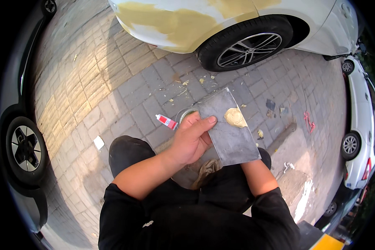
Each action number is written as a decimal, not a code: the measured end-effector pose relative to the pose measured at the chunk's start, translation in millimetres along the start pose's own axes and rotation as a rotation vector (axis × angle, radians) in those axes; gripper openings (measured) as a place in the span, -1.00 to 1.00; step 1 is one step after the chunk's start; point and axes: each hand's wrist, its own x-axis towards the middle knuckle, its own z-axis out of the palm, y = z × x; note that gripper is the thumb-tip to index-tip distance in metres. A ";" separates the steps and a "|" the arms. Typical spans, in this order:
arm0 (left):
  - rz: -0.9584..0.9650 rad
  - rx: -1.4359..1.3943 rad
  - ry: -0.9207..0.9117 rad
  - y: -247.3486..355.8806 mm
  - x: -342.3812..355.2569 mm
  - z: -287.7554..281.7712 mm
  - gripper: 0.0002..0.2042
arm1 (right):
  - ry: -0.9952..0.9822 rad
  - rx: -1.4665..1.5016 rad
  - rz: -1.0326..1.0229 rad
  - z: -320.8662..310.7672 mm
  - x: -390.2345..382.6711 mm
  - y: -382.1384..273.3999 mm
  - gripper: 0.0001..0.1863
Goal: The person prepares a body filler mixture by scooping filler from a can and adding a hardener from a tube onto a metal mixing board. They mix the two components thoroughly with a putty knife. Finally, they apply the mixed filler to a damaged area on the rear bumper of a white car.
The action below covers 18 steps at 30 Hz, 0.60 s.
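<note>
My left hand (191, 139) grips the left edge of a flat grey board (233, 143), its thumb pressed on the top face and its other fingers mostly out of sight. A cream-yellow lump of putty (235, 118) sits near the board's right edge. My right forearm (258, 177) reaches in under the near end of the board, which covers the right hand; what its fingers do is hidden. Just beyond my left hand, the rim of a round tin (186, 111) shows partly. A red and white tube (166, 121) lies on the paving left of it.
Ahead stands a white car with tan filler patches (171, 25) above its black wheel (248, 48). Dried scraps (202, 80) dot the paving (141, 91). A dark car's wheel (26, 143) is at far left; a white car (360, 116) stands at far right.
</note>
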 end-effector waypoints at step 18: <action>-0.156 0.092 0.046 -33.2 1.0 -21.2 -0.72 | -0.030 -0.102 0.104 49.3 -23.9 -35.9 -0.75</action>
